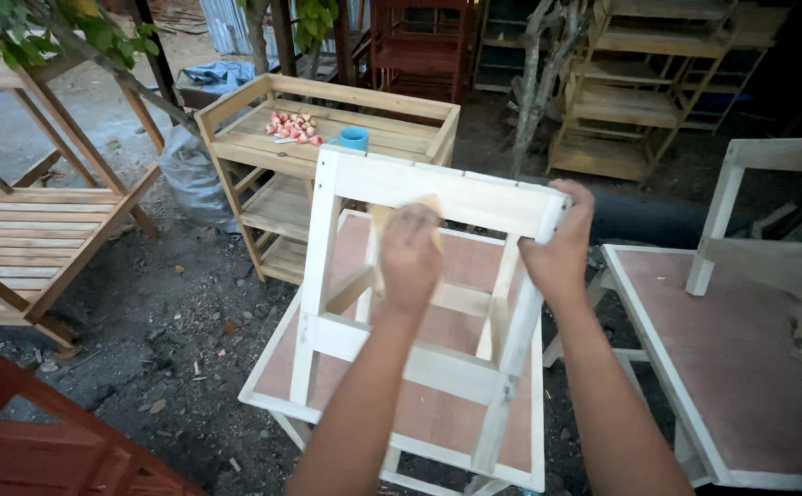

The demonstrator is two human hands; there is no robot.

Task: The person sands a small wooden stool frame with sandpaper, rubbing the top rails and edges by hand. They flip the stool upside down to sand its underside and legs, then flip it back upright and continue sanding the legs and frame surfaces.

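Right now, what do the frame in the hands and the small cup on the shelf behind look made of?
White frame: wood under thin whitish paint, grain showing through. Left hand presses a tan sheet, probably sandpaper, on it; right hand grips its corner. Blue cup: smooth, probably plastic.
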